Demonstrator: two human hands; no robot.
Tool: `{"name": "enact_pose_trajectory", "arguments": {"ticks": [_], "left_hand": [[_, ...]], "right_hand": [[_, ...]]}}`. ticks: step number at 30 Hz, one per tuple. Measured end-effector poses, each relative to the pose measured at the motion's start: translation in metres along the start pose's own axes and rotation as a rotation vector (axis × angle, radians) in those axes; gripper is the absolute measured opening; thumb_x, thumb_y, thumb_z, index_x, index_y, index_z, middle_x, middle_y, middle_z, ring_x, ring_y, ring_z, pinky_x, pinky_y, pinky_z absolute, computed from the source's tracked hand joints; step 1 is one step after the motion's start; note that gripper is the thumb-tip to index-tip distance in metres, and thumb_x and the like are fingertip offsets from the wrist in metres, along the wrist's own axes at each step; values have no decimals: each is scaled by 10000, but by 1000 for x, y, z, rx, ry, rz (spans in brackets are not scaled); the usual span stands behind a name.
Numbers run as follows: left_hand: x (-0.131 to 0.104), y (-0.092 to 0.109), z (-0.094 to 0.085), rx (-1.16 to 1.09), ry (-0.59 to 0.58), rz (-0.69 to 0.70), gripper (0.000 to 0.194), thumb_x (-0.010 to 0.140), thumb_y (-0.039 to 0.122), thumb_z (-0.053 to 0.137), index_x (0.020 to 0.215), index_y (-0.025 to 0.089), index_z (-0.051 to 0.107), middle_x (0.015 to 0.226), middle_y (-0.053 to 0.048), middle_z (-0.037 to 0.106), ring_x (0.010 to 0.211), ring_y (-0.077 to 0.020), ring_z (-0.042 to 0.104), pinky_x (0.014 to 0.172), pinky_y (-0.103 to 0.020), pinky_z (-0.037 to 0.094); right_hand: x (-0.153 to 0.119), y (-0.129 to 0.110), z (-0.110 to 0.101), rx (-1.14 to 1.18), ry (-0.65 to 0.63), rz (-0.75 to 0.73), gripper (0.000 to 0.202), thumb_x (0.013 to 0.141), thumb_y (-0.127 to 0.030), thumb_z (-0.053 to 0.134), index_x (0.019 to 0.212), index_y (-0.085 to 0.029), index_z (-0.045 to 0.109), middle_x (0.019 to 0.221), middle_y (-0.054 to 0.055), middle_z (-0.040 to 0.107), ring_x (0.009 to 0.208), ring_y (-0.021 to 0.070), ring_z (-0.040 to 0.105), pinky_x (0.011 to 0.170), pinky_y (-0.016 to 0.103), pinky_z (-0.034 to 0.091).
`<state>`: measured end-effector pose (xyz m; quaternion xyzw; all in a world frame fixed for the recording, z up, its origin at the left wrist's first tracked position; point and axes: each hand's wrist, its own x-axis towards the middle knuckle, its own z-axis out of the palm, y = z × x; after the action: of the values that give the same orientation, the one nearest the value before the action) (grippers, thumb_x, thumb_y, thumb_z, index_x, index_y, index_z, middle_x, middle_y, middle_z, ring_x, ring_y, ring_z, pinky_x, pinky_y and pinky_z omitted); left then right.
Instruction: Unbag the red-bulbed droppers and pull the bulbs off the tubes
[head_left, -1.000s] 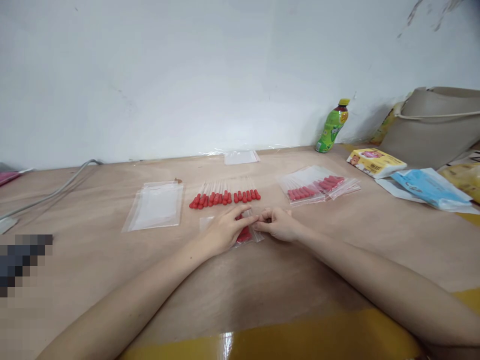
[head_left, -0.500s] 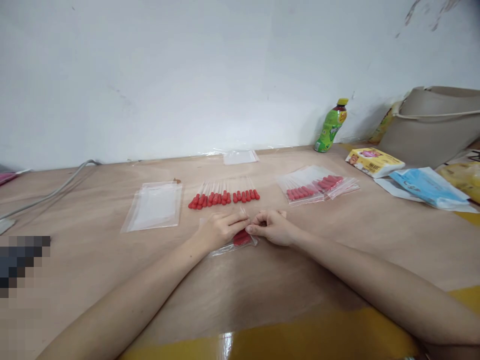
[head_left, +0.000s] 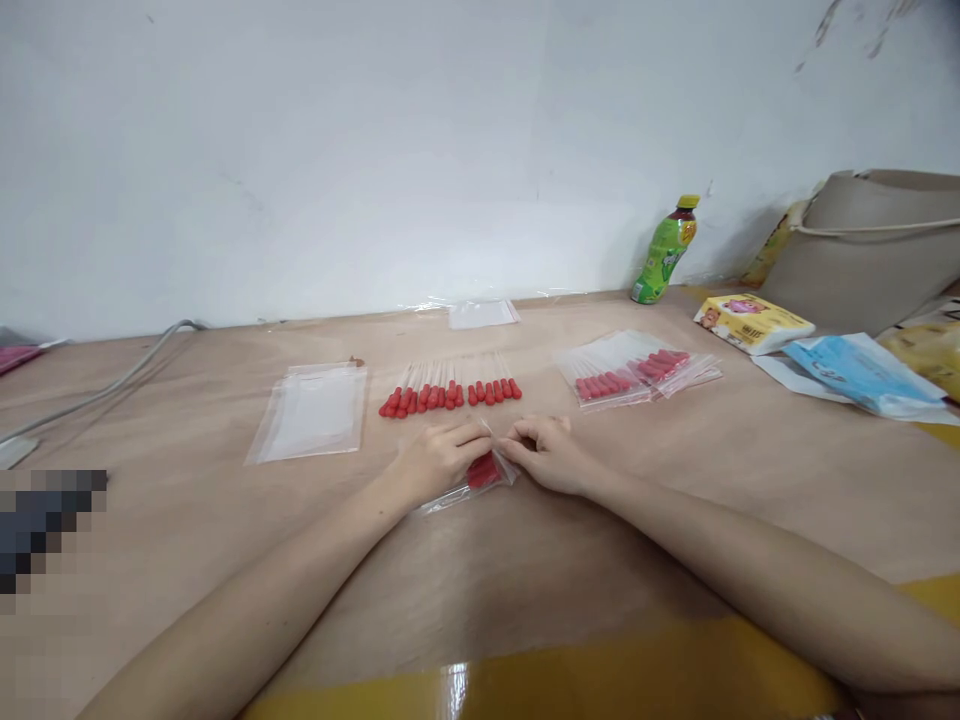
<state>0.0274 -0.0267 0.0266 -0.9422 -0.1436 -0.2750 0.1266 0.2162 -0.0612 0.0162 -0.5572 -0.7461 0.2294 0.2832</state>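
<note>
A clear plastic zip bag [head_left: 442,503] lies in front of me with several red-bulbed droppers [head_left: 481,470] inside, their stems hidden by my hand. My left hand [head_left: 442,458] rests over the bag, its fingers closed on the upper edge. At the bag's right end, my right hand [head_left: 546,452] pinches the corner between thumb and forefinger. Just beyond the hands lie loose droppers [head_left: 431,396] in a row, red bulbs toward me and thin clear stems pointing to the wall. Filled bags of droppers [head_left: 630,375] lie to the right of the row.
Flat zip bags [head_left: 315,410] are stacked on the left, and another small pile of bags [head_left: 484,314] sits near the wall. At the right stand a green bottle [head_left: 664,255], a yellow tissue pack [head_left: 754,323], a blue packet [head_left: 862,370] and a grey bag [head_left: 862,250]. A cable [head_left: 135,370] runs along the left.
My right thumb and fingers have shifted slightly along the bag's right edge. The left hand stays on the bag, and the view has moved a little.
</note>
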Motion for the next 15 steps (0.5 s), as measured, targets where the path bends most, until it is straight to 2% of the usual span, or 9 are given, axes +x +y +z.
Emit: {"name": "enact_pose_trajectory", "arguments": {"ticks": [2,4,7,10,15], "left_hand": [[-2,-1,0,-30,-6,-26,206,872,105,392,874,155,592,911,-32,651,768,-115,618,664,-221,502],[-3,-2,1,-42,-13,-36,214,870,96,384,879,157,590,922,-32,650,778,-116,618,678,-222,502],[-4,-3,3,-42,-15,-33,211,867,100,385,858,154,588,909,-35,651,790,-124,618,687,-227,500],[-3,-2,2,-37,-27,-41,209,866,106,386,847,155,589,896,-36,650,780,-124,614,676,-224,492],[1,-1,-1,53,-84,-11,211,857,106,380,811,167,576,852,-17,641,736,-124,598,613,-224,458]], "right_hand": [[-2,6,-2,-47,83,-223,138,814,-247,452,792,-189,575,734,-15,595,706,122,510,784,334,267],[-3,12,-5,-164,165,-459,172,806,-178,456,915,-223,582,816,0,605,764,131,504,800,339,263],[-2,15,-8,-364,247,-711,180,819,-169,467,877,-264,608,809,-9,603,799,137,487,872,379,224],[-1,13,-10,-475,246,-801,190,864,-190,435,848,-266,608,781,-25,608,796,124,481,917,390,185],[0,11,-11,-619,179,-828,301,918,-169,318,797,-242,584,780,-32,594,789,108,464,932,382,175]]}}
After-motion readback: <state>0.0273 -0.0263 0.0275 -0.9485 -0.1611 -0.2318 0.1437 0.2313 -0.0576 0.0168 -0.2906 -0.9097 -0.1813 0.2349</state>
